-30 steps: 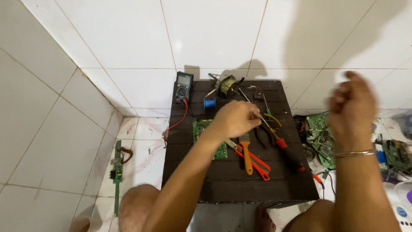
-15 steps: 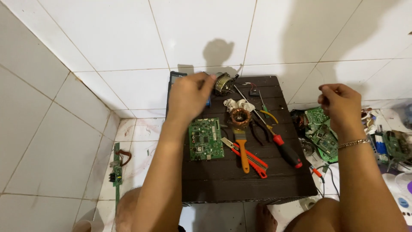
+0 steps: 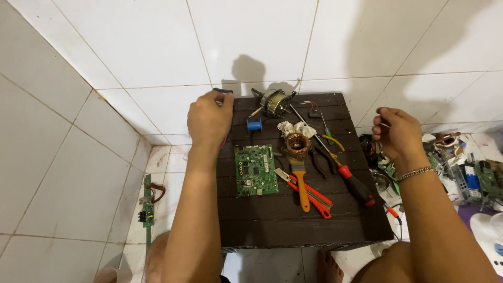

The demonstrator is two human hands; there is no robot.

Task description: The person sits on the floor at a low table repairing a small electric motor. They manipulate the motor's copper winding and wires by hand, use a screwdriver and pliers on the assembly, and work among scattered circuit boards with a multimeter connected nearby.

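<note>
My left hand (image 3: 209,120) lies over a black multimeter (image 3: 223,92) at the back left corner of a low dark slatted table (image 3: 272,220); only the meter's top edge shows, and a red lead (image 3: 226,140) runs from under the hand. My right hand (image 3: 399,133) hovers off the table's right edge, fingers pinched on a thin wire (image 3: 385,124). Between the hands lie a green circuit board (image 3: 255,170), a copper-wound motor coil (image 3: 297,144), an orange-handled brush (image 3: 301,186) and a red-handled screwdriver (image 3: 356,186).
A small motor (image 3: 275,102) and a blue spool (image 3: 254,125) sit at the table's back, red cutters (image 3: 314,196) near the front. Loose boards and parts (image 3: 471,173) crowd the floor at right. A narrow green board (image 3: 148,207) lies on the floor left. Tiled walls close in behind and left.
My left hand went from the table's middle to the back left corner onto the multimeter. My right hand came down from a raised position to beside the table's right edge.
</note>
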